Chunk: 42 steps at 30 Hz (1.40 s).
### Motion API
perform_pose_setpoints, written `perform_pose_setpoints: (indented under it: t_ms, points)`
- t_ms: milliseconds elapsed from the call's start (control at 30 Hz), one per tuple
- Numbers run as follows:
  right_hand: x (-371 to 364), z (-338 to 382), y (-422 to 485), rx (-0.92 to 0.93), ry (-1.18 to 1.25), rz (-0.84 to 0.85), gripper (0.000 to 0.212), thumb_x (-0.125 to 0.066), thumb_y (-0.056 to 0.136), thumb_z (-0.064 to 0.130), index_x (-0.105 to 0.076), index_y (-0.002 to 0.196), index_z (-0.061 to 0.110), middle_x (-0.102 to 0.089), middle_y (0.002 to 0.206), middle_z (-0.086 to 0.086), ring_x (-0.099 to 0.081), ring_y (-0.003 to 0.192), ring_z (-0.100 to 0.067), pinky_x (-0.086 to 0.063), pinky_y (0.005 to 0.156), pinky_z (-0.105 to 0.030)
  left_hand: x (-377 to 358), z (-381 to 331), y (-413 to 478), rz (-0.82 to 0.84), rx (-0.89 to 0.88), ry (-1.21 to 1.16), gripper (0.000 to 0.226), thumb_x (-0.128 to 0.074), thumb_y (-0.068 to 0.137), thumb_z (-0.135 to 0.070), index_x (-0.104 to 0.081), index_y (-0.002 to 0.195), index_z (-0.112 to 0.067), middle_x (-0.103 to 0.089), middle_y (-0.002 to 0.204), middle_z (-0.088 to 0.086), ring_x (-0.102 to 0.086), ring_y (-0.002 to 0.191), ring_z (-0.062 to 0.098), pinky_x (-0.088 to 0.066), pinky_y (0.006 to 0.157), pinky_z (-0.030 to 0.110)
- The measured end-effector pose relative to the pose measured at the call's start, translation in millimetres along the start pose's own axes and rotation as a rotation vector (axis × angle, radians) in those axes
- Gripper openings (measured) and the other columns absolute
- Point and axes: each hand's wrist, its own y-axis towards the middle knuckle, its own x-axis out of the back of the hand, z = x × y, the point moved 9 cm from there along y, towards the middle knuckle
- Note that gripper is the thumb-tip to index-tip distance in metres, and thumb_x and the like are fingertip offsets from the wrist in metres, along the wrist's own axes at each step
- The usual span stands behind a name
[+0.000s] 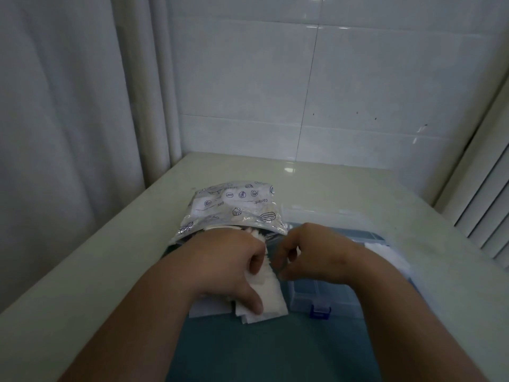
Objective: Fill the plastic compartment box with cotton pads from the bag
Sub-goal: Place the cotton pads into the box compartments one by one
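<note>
Two bare forearms reach forward from the bottom of the view over a pale, glossy table (344,183). The left hand (228,268) lies palm down, knuckles raised, with its thumb stretched toward the viewer and pressing on a stack of white cotton pads (264,301); its grip is closed on that stack, fingers curled over the far end. The pads are flat, square-cornered and soft-looking, fanned slightly at the near edge; the exact count cannot be told. The right hand (316,255) hovers just beside the left, wrist bent, fingers curled downward in a narrow grip; whether the fingertips pinch anything cannot be told.

Just beyond the left hand lies one bag (234,208), crinkled shiny plastic printed with dark blue seashell outlines and a label panel, its open mouth facing the hands with white pads showing inside.

Under the right forearm sits one clear plastic compartment box (319,296), rectangular with thin dividers and a blue latch (320,311) on its near edge. A mass of white pads (385,252) fills a compartment on its far right. The box rests on a teal mat (261,351). Behind the table is a white tiled wall (330,78), with a pale curtain (68,106) at left
</note>
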Motion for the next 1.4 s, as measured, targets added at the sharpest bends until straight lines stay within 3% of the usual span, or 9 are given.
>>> perform_pose_setpoints:
  t_ms: [133, 233, 400, 500, 667, 900, 1000, 1167, 1400]
  points:
    - [-3.4, 2.4, -2.4, -0.02, -0.1, 0.033, 0.024, -0.078, 0.074, 0.038, -0.075, 0.096, 0.029, -0.057, 0.078, 0.017, -0.052, 0.07, 0.001, -0.037, 0.058, -0.014, -1.2, -1.7, 1.5, -0.021, -0.024, 0.03, 0.055, -0.079, 0.054, -0.063, -0.048, 0.088, -0.032, -0.042, 0.082, -0.017, -0.042, 0.077, 0.007, -0.038, 0.065, 0.03]
    - [-10.3, 3.8, -2.4, -0.059, -0.165, 0.074, 0.036, -0.079, 0.069, 0.049, -0.073, 0.099, 0.029, -0.062, 0.093, 0.012, -0.057, 0.085, -0.007, -0.045, 0.071, -0.022, -3.5, 0.1, 2.8, -0.018, -0.026, -0.031, 0.052, -0.079, 0.055, -0.061, -0.047, 0.085, -0.032, -0.045, 0.085, -0.016, -0.046, 0.079, 0.006, -0.044, 0.07, 0.031]
    - [-16.3, 11.3, 1.8, -0.053, -0.306, 0.055, 0.042, -0.079, 0.067, 0.049, -0.072, 0.102, 0.026, -0.068, 0.1, 0.003, -0.063, 0.094, -0.018, -0.051, 0.083, -0.031, -5.8, 8.0, 6.3, 0.009, -0.006, -0.13, 0.017, -0.072, 0.078, -0.039, -0.062, 0.09, -0.032, -0.059, 0.088, -0.015, -0.055, 0.084, 0.007, -0.05, 0.08, 0.034]
    - [-17.7, 11.0, 3.8, -0.063, -0.332, 0.053, 0.041, -0.079, 0.068, 0.05, -0.073, 0.1, 0.026, -0.07, 0.1, 0.003, -0.064, 0.093, -0.019, -0.052, 0.086, -0.032, 1.0, 6.9, 4.8, -0.017, -0.014, -0.18, 0.009, -0.071, 0.078, -0.035, -0.065, 0.085, -0.035, -0.062, 0.081, -0.016, -0.057, 0.079, 0.002, -0.051, 0.076, 0.031]
    - [-18.1, 10.3, 6.7, -0.052, -0.327, 0.049, 0.027, -0.072, 0.078, 0.04, -0.074, 0.098, 0.022, -0.071, 0.098, -0.001, -0.064, 0.091, -0.022, -0.053, 0.084, -0.032, 2.3, -12.9, 2.6, -0.022, -0.075, -0.148, 0.018, -0.073, 0.072, -0.037, -0.057, 0.072, -0.03, -0.058, 0.072, -0.013, -0.054, 0.071, 0.002, -0.046, 0.063, 0.026]
    - [-14.4, 8.8, 3.2, -0.038, -0.197, 0.049, 0.02, -0.067, 0.084, 0.025, -0.077, 0.101, 0.021, -0.073, 0.1, 0.0, -0.065, 0.091, -0.017, -0.053, 0.085, -0.03, -12.1, -3.4, 1.7, 0.118, -0.017, -0.257, 0.016, -0.071, 0.078, -0.039, -0.075, 0.09, -0.029, -0.07, 0.082, -0.017, -0.061, 0.076, -0.002, -0.052, 0.075, 0.024]
    - [-13.9, 6.7, 2.3, -0.049, -0.149, 0.056, 0.022, -0.062, 0.085, 0.018, -0.077, 0.101, 0.018, -0.073, 0.099, -0.002, -0.065, 0.09, -0.017, -0.054, 0.085, -0.031, -11.9, -0.7, 4.7, 0.087, -0.016, -0.21, 0.017, -0.068, 0.079, -0.026, -0.07, 0.095, -0.029, -0.065, 0.083, -0.014, -0.055, 0.078, 0.002, -0.047, 0.072, 0.021]
    - [0.6, -2.4, 0.5, -0.089, -0.027, -0.043, 0.025, -0.059, 0.082, 0.016, -0.078, 0.097, 0.024, -0.073, 0.098, 0.002, -0.065, 0.087, -0.014, -0.055, 0.083, -0.031, -16.6, -2.0, 5.8, 0.092, 0.007, -0.183, 0.029, -0.072, 0.072, -0.037, -0.06, 0.098, -0.034, -0.056, 0.079, -0.013, -0.051, 0.074, 0.002, -0.045, 0.066, 0.026]
    - [8.6, -6.0, -0.1, -0.106, -0.036, -0.116, 0.03, -0.052, 0.086, 0.012, -0.076, 0.1, 0.022, -0.071, 0.105, 0.002, -0.063, 0.094, -0.014, -0.054, 0.089, -0.032, -26.4, -13.8, 4.5, 0.173, -0.024, -0.06, 0.049, -0.071, 0.07, -0.045, -0.057, 0.117, -0.039, -0.061, 0.101, -0.013, -0.058, 0.092, 0.011, -0.051, 0.077, 0.03]
